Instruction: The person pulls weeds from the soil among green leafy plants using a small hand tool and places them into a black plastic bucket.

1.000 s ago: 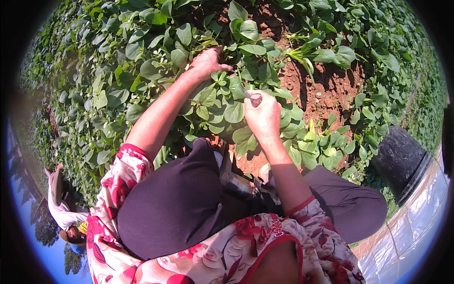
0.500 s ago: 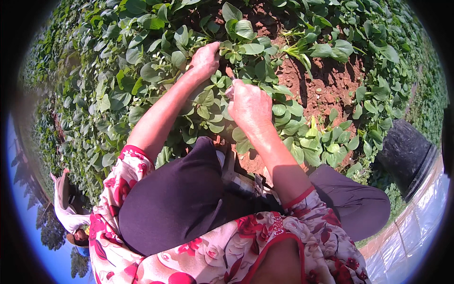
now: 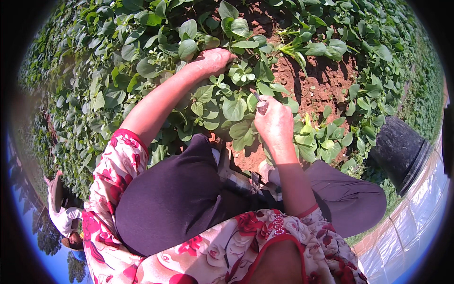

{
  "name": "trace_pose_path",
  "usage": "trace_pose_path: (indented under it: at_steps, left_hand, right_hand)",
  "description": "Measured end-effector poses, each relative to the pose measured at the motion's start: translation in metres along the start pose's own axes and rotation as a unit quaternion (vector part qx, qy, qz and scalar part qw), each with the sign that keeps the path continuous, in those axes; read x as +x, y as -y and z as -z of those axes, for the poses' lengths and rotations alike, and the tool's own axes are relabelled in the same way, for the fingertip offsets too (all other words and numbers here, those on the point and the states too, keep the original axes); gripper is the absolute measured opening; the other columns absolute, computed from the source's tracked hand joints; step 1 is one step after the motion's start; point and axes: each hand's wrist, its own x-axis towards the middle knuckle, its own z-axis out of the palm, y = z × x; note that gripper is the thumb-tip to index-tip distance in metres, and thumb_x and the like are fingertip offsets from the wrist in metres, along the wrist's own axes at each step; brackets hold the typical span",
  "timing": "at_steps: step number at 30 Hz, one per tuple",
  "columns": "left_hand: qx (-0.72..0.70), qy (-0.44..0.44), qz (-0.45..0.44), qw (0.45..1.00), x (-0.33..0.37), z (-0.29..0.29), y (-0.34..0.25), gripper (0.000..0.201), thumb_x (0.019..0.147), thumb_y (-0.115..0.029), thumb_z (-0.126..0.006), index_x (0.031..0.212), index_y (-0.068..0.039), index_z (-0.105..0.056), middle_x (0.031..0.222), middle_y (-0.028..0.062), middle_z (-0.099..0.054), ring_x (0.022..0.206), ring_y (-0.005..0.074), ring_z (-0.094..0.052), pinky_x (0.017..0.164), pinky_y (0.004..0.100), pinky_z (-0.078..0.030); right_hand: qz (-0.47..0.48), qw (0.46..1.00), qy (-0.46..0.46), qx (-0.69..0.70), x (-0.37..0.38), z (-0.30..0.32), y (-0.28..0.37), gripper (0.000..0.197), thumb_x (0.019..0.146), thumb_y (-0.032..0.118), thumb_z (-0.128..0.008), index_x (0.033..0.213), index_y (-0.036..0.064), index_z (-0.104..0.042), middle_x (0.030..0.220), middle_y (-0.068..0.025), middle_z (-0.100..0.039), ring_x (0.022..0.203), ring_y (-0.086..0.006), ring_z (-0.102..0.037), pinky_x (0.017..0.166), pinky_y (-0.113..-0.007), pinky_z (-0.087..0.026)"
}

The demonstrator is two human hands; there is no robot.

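My left hand point(image 3: 215, 61) reaches in among the leafy green plants point(image 3: 235, 108), its fingers curled beside a stem cluster point(image 3: 242, 73); leaves hide what they grip. Closer to me and to the right, my right hand point(image 3: 275, 122) is closed round the handle of a small knife point(image 3: 262, 107). Its narrow dark blade points away from me toward the leaves, partly hidden by them. The knife is apart from my left hand.
Pulled plants point(image 3: 295, 49) lie on bare reddish soil point(image 3: 314, 87), with more cut greens point(image 3: 326, 139) nearer me. A black bucket point(image 3: 399, 151) stands at right beside pale plastic sheeting point(image 3: 411, 227). Another person point(image 3: 64, 215) bends over the crop at far left.
My left hand has moved right and slightly nearer among the leaves. The right hand has drawn back and to the right with the knife, away from the left hand.
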Motion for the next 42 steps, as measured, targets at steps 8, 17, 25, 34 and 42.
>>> trace_pose_path:
  at_steps: [8,17,25,34,42]
  left_hand:
    - [0.122,-0.043,-0.083,0.988,0.006,-0.008,-0.007,0.026,0.08,-0.007,-0.052,0.105,-0.006,-0.059,0.094,0.0157,-0.063,0.087,0.0348,-0.064,0.071,0.0444,-0.053]
    - [-0.052,-0.104,-0.034,0.993,0.005,-0.015,0.005,0.029,0.08,-0.004,-0.051,0.109,0.0,-0.054,0.103,0.0212,-0.061,0.095,0.0395,-0.061,0.083,0.0469,-0.05]
    - [-0.475,-0.072,0.14,0.865,-0.02,0.041,-0.021,0.027,0.092,-0.011,-0.048,0.115,-0.001,-0.057,0.093,0.0063,-0.063,0.082,0.0134,-0.055,0.077,0.0283,-0.047]
    - [-0.241,0.071,0.041,0.967,-0.012,0.008,-0.015,0.032,0.086,-0.012,-0.053,0.116,-0.004,-0.059,0.107,0.0234,-0.063,0.1,0.0351,-0.061,0.087,0.0406,-0.048]
    - [-0.087,0.201,-0.01,0.976,-0.022,0.014,-0.032,0.048,0.077,-0.037,-0.072,0.116,-0.01,-0.062,0.099,0.0165,-0.068,0.091,0.0316,-0.065,0.082,0.0407,-0.05]
  right_hand:
    - [0.031,0.996,-0.045,0.068,0.011,-0.042,-0.011,0.02,0.073,0.009,-0.064,0.092,0.0063,-0.068,0.078,-0.0182,-0.066,0.079,-0.0373,-0.064,0.071,-0.045,-0.051]
    - [0.009,0.978,-0.001,0.209,0.044,-0.031,-0.021,0.013,0.073,0.011,-0.066,0.081,0.0011,-0.068,0.069,-0.0072,-0.066,0.064,-0.0137,-0.062,0.063,-0.03,-0.048]
    - [-0.061,0.994,0.021,0.085,0.026,0.035,-0.018,0.025,0.075,0.014,-0.07,0.098,0.004,-0.071,0.08,-0.0119,-0.07,0.074,-0.0186,-0.067,0.071,-0.031,-0.051]
    - [-0.042,0.999,0.005,0.012,0.006,0.038,-0.027,0.024,0.077,0.011,-0.068,0.1,0.005,-0.07,0.078,-0.0147,-0.069,0.069,-0.0196,-0.068,0.068,-0.03,-0.051]
    - [0.006,0.999,0.011,0.037,0.005,0.042,-0.022,0.025,0.076,0.012,-0.067,0.1,0.0054,-0.07,0.081,-0.0166,-0.068,0.075,-0.0243,-0.068,0.071,-0.032,-0.052]
